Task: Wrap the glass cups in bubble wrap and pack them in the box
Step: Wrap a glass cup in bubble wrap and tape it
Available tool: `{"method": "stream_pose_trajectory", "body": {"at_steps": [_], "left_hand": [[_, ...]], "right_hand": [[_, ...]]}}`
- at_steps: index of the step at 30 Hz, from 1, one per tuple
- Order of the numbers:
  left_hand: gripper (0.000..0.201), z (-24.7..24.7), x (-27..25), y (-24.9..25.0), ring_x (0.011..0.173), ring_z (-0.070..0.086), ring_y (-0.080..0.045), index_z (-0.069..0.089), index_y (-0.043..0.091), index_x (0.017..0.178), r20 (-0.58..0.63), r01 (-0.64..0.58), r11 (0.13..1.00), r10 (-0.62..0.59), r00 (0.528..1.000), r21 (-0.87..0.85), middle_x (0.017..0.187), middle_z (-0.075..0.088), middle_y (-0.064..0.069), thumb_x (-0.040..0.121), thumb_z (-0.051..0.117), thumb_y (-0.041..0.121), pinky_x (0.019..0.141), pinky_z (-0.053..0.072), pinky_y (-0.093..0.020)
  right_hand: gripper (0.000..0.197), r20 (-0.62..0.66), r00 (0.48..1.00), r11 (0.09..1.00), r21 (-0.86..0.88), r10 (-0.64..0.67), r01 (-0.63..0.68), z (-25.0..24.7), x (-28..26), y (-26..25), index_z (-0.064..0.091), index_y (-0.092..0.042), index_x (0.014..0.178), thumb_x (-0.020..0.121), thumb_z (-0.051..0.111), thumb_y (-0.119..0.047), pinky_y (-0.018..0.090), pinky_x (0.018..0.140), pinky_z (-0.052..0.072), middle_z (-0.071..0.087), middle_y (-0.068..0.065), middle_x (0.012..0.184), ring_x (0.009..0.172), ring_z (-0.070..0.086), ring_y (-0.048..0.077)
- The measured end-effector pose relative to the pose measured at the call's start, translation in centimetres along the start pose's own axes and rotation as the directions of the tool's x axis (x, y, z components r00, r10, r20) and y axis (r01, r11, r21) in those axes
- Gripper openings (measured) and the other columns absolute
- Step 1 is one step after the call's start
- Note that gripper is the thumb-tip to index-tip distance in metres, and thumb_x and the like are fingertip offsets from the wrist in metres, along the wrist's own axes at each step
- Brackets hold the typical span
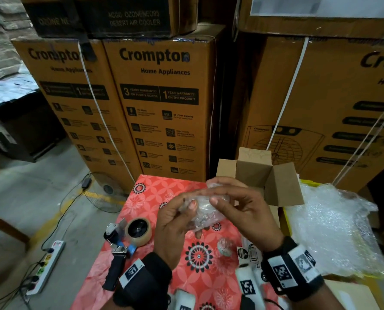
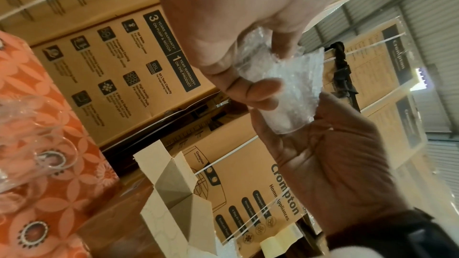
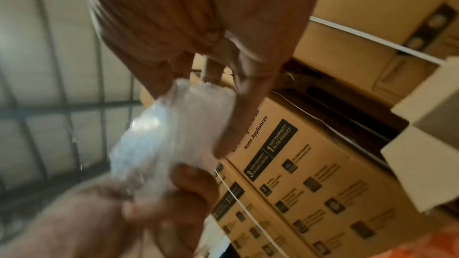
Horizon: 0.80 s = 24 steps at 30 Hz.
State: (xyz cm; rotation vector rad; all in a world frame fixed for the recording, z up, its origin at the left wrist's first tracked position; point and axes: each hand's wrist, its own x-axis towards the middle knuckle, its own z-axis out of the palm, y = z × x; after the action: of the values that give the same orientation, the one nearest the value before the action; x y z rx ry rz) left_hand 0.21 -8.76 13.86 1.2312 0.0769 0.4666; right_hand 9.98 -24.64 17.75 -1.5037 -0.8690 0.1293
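Above the red floral tablecloth (image 1: 155, 198), both hands hold a glass cup wrapped in bubble wrap (image 1: 201, 212). My left hand (image 1: 193, 218) grips it from below and the left, thumb on top. My right hand (image 1: 211, 193) curls over its top and right side. The left wrist view shows the wrapped cup (image 2: 285, 89) between the left hand (image 2: 248, 70) and the right hand (image 2: 323, 121). The right wrist view is blurred but shows the wrapped cup (image 3: 168, 138) under the right hand (image 3: 211, 105). A small open cardboard box (image 1: 253, 173) stands just behind the hands. Bare glass cups (image 2: 42, 148) lie on the cloth.
A heap of bubble wrap (image 1: 334, 220) lies at the right of the table. A tape dispenser (image 1: 128, 238) rests at the table's left edge. A small clear object (image 1: 225, 246) sits near my wrists. Tall cartons (image 1: 164, 97) stand behind, and a power strip (image 1: 47, 265) lies on the floor.
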Motion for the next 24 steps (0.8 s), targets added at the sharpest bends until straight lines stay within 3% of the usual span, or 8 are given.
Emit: {"method": "stream_pose_trajectory", "body": {"at_steps": [7,10,12,13,15,18,21,24], "left_hand": [[0.01,-0.1,0.2,0.6,0.061,0.056,-0.029,0.059,0.011,0.105,0.049,0.1,0.994,-0.099,0.994,-0.035,0.083,0.06,-0.02,0.111,0.052,0.016,0.045,0.046,-0.029],[0.024,0.3,-0.1,0.9,0.067,0.058,-0.029,0.061,0.017,0.105,0.093,0.099,0.995,-0.097,0.991,-0.014,0.081,0.059,-0.014,0.11,0.05,0.038,0.051,0.05,-0.034],[0.038,0.4,-0.3,1.3,0.072,0.059,-0.031,0.064,0.026,0.118,0.172,0.104,0.994,-0.108,0.979,0.032,0.084,0.063,-0.015,0.103,0.053,0.06,0.059,0.052,-0.037],[0.041,0.3,-0.4,1.5,0.074,0.061,-0.031,0.061,0.027,0.126,0.233,0.088,0.994,-0.102,0.967,0.068,0.089,0.065,-0.015,0.101,0.06,0.06,0.061,0.053,-0.038],[0.047,0.1,-0.5,1.4,0.079,0.065,-0.027,0.052,0.024,0.138,0.321,0.04,0.987,-0.088,0.943,0.153,0.105,0.067,-0.013,0.098,0.076,0.033,0.065,0.054,-0.042],[0.059,-0.5,-0.4,0.7,0.086,0.072,-0.028,0.044,0.036,0.148,0.358,0.002,0.965,-0.099,0.929,0.26,0.116,0.066,-0.013,0.103,0.068,0.006,0.074,0.058,-0.041],[0.053,-0.9,-0.4,1.1,0.089,0.078,-0.033,0.042,0.036,0.152,0.394,-0.058,0.941,-0.082,0.916,0.333,0.103,0.075,-0.015,0.11,0.053,0.007,0.082,0.062,-0.043],[0.046,-1.2,-0.2,1.7,0.106,0.077,-0.036,0.045,0.025,0.153,0.41,-0.052,0.95,-0.084,0.908,0.309,0.12,0.076,-0.013,0.11,0.051,0.007,0.095,0.062,-0.048]], "right_hand": [[0.03,0.198,0.979,0.98,-0.18,-0.049,0.086,-0.3,-0.6,0.7,0.081,-0.033,0.114,0.088,0.087,-0.02,0.048,0.096,0.059,0.057,-0.002,0.137,0.128,0.059,0.024],[0.032,0.086,0.996,0.99,-0.136,-0.029,0.04,0.1,-0.5,0.7,0.083,-0.033,0.106,0.081,0.091,-0.014,0.047,0.094,0.06,0.06,-0.005,0.128,0.124,0.061,0.025],[0.03,-0.02,1.0,0.996,-0.088,-0.021,0.019,0.6,-0.5,0.6,0.085,-0.027,0.1,0.078,0.092,-0.009,0.039,0.094,0.06,0.064,-0.003,0.12,0.118,0.063,0.023],[0.027,-0.066,0.998,0.998,-0.057,-0.012,0.009,0.8,-0.5,0.6,0.085,-0.022,0.098,0.077,0.092,-0.007,0.035,0.091,0.06,0.066,0.001,0.116,0.113,0.065,0.02],[0.017,-0.126,0.991,0.996,0.075,0.047,-0.038,1.1,-0.5,0.4,0.084,-0.01,0.094,0.08,0.089,-0.003,0.032,0.071,0.062,0.068,0.009,0.11,0.099,0.07,0.02],[0.009,-0.142,0.975,0.962,0.235,0.172,-0.136,1.2,-0.9,0.3,0.081,-0.002,0.091,0.083,0.085,-0.005,0.033,0.042,0.049,0.071,0.01,0.107,0.068,0.06,0.038],[0.009,-0.134,0.945,0.918,0.309,0.299,-0.247,1.1,-1.3,0.3,0.08,-0.005,0.089,0.084,0.083,-0.011,0.026,0.044,0.041,0.073,0.006,0.104,0.066,0.05,0.034],[0.01,-0.099,0.907,0.861,0.37,0.41,-0.349,0.8,-1.4,0.3,0.079,-0.009,0.087,0.081,0.084,-0.016,0.022,0.042,0.037,0.075,0.007,0.099,0.071,0.052,0.032]]}}
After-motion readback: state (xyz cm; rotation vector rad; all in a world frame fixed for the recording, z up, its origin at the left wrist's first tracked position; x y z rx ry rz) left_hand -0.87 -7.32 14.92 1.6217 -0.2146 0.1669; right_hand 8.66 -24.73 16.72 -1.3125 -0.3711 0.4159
